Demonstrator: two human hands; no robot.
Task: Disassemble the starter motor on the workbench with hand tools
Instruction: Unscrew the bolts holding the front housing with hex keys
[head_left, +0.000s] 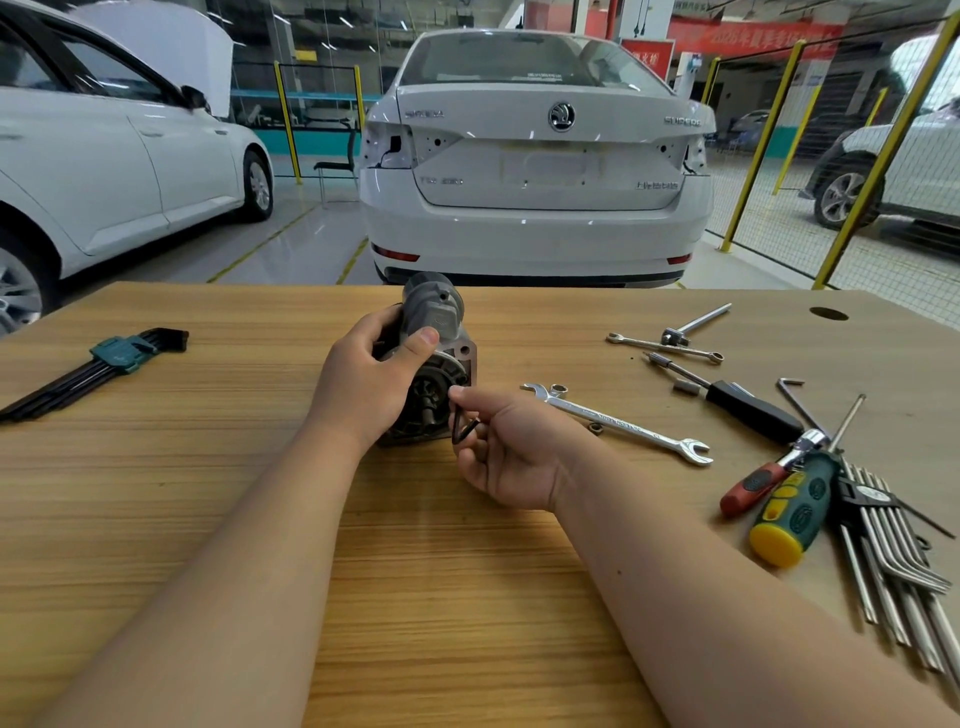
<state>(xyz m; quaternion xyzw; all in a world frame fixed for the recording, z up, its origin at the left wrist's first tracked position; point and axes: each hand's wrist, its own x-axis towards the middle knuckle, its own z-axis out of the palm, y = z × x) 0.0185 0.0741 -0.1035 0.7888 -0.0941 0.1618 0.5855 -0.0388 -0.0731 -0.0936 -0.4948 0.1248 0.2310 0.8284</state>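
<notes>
The grey starter motor (435, 321) lies on the wooden workbench (218, 467), its open nose end facing me. My left hand (369, 382) grips its body from the left, thumb across the top. My right hand (506, 447) pinches a small black L-shaped hex key (463, 427), whose short end sits at the right rim of the motor's end face. Part of the key is hidden by my fingers.
A black hex key set in a green holder (111, 358) lies far left. Right of the motor lie a combination spanner (618, 422), a smaller spanner (665, 347), a black-handled driver (748, 408), a green and yellow screwdriver (795, 506) and silver hex keys (893, 561). White cars stand beyond the bench.
</notes>
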